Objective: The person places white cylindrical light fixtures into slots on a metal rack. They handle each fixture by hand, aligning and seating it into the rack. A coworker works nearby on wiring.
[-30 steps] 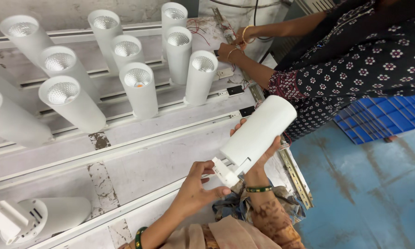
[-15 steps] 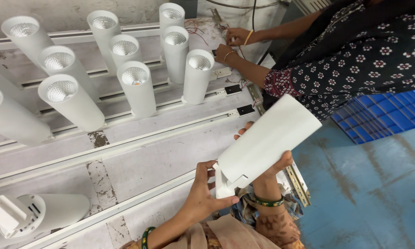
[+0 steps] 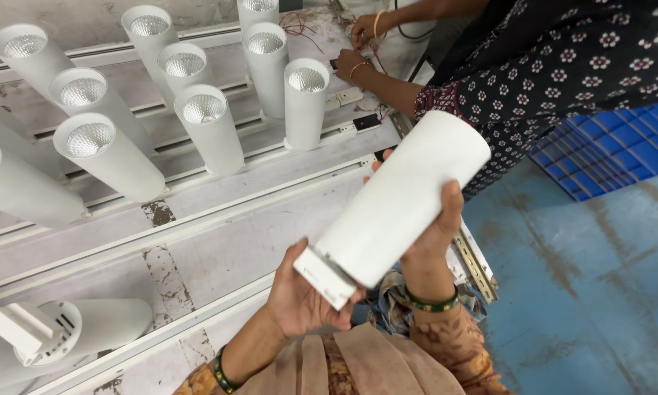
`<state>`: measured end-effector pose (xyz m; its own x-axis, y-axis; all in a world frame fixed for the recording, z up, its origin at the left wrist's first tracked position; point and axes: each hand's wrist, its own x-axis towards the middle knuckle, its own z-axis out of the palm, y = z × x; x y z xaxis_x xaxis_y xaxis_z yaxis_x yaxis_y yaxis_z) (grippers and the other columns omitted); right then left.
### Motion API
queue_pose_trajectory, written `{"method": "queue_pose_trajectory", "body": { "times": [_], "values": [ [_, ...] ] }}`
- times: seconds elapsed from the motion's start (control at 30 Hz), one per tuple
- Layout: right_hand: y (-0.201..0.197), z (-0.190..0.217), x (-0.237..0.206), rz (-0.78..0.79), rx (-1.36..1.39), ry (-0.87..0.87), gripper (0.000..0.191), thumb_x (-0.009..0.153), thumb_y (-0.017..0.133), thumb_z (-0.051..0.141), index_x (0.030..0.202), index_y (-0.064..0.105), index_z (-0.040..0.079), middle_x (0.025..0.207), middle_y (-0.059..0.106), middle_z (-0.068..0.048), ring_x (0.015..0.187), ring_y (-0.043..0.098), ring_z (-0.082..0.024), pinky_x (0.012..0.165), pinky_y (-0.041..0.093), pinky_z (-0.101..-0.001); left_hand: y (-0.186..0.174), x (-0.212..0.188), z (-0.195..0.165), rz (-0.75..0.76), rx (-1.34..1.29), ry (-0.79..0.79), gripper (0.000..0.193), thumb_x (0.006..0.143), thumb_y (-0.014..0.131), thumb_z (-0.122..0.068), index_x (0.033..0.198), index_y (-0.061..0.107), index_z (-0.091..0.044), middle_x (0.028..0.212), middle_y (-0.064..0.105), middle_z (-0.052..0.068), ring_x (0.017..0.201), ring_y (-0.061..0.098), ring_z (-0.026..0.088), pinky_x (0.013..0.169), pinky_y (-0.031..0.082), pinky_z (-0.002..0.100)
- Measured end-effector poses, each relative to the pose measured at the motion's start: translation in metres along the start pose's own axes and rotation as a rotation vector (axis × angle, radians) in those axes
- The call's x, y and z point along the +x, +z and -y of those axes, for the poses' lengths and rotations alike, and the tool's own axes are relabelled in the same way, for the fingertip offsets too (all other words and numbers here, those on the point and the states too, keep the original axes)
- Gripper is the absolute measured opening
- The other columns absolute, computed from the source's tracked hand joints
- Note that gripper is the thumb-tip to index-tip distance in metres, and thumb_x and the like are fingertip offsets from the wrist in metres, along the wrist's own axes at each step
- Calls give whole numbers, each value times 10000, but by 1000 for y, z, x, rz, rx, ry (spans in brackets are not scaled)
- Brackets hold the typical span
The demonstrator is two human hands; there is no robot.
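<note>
From the head camera: both hands are on one white cylindrical lamp housing [image 3: 402,205], smooth, matte and slightly tapered, held tilted over the bench edge with its wide closed end up toward the right. The right hand [image 3: 433,232] wraps the middle of the tube from behind, thumb pressed flat on the near face, fingertips just peeking past the far side. The left hand [image 3: 303,300] cups the lower end, fingers curled under the flat rectangular mounting block [image 3: 323,275] fixed there. Green bangles on both wrists, patterned brown sleeves below.

Behind it, a worn white table [image 3: 219,249] with chipped paint carries long white metal track rails [image 3: 197,223]. Standing along them is a cluster of matching white tube lamps [image 3: 204,124], each showing a faceted silvery reflector in its mouth. Another lamp [image 3: 87,329] lies on its side at the lower left, its bracket facing up.

At the top, a co-worker in a dark flower-print garment has both hands [image 3: 358,44] down on wiring at the rail ends. A blue ribbed plastic crate [image 3: 607,146] sits on the scuffed blue floor [image 3: 585,292].
</note>
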<state>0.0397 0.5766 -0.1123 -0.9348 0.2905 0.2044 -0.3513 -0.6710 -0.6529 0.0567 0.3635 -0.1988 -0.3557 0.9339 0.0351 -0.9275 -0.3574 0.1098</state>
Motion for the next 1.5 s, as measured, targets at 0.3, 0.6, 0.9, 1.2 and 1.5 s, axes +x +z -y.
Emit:
{"method": "queue_pose_trajectory", "body": {
  "times": [0.3,0.6,0.9,1.2,1.5],
  "values": [
    [-9,-11,-3,-237,-70,-29,808,864,700,460,1432,442,-54,1184,639,-242,1055,700,-352,907,609,-468,12,4,7,-474,462,169,793,949,405,-620,1379,456,45,1140,693,274,924,762,335,746,662,445],
    [-26,-17,2,-358,-162,6,761,865,733,448,1391,468,-35,1183,631,-185,1070,675,-271,907,599,-406,8,6,14,-626,495,250,678,988,525,-482,1297,522,121,1087,717,235,917,768,280,794,665,394],
    [-30,-18,8,-309,-171,29,819,848,696,517,1427,466,-14,1168,622,-218,1024,689,-304,863,610,-429,15,9,15,-590,529,239,681,1010,455,-504,1309,513,105,1102,708,266,970,762,313,842,661,399],
    [-47,-30,17,-279,11,328,837,871,524,687,1406,510,44,1107,678,-245,957,721,-338,813,626,-468,50,4,7,-350,624,247,736,1057,301,-513,1383,482,122,1236,677,292,1123,710,381,903,621,453],
    [-87,-69,5,-371,145,533,697,932,523,636,1380,569,104,1250,685,-139,1113,685,-338,961,576,-505,58,10,-2,-486,358,223,826,1031,309,-575,1312,506,176,1239,663,305,1178,681,366,975,589,411]
  ]
}}
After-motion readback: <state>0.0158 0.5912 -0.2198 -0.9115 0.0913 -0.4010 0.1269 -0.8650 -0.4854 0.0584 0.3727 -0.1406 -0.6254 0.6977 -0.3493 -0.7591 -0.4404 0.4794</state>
